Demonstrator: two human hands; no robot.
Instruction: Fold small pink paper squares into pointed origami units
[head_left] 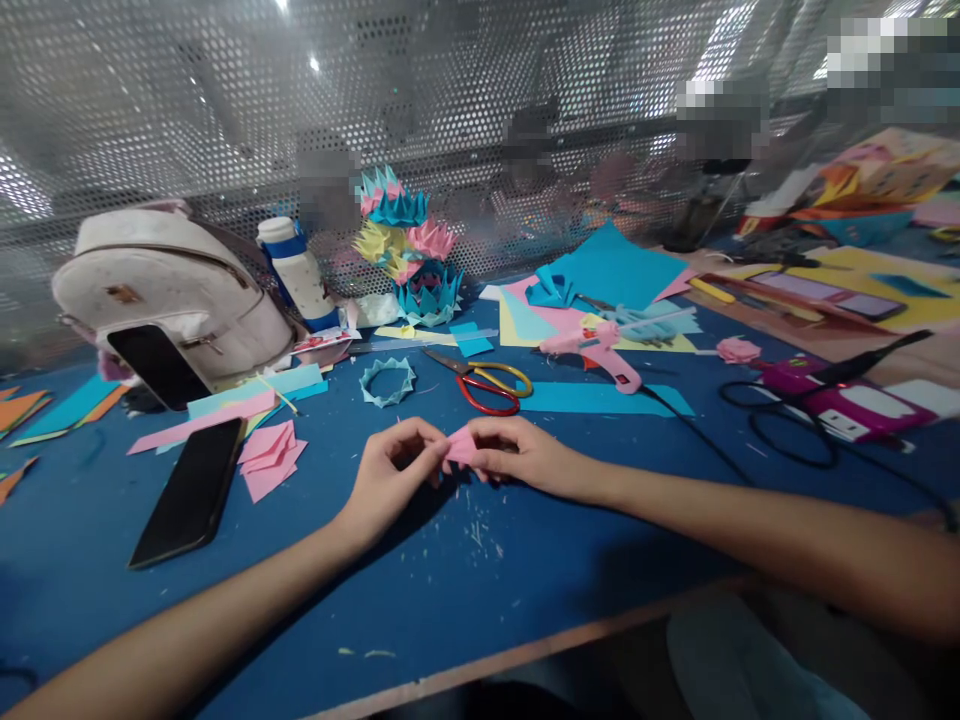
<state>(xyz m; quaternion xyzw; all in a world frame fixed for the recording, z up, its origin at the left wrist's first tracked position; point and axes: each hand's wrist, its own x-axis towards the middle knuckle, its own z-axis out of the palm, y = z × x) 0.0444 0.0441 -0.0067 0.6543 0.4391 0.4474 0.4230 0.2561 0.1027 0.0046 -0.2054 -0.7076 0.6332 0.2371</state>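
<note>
Between my two hands is a small folded piece of pink paper (460, 446), held just above the blue table. My left hand (401, 462) pinches its left edge between thumb and fingers. The right end is gripped by my right hand (517, 455), whose fingers hide part of the paper. Beyond them lie scissors (487, 384) with red and yellow handles and a light blue pointed paper ring (387, 383). A pink glue gun (596, 350) rests past my right hand, near a blue paper strip (600, 398). Left of my left hand are folded pink paper squares (271, 458).
A phone (189, 492) lies at the left; another phone (159, 366) leans on a white backpack (161, 270). A bottle (296, 275) and stacked paper flowers (409, 245) stand by the perforated metal screen (465, 130). At the right are a purple device (840, 405) and black cable (795, 455).
</note>
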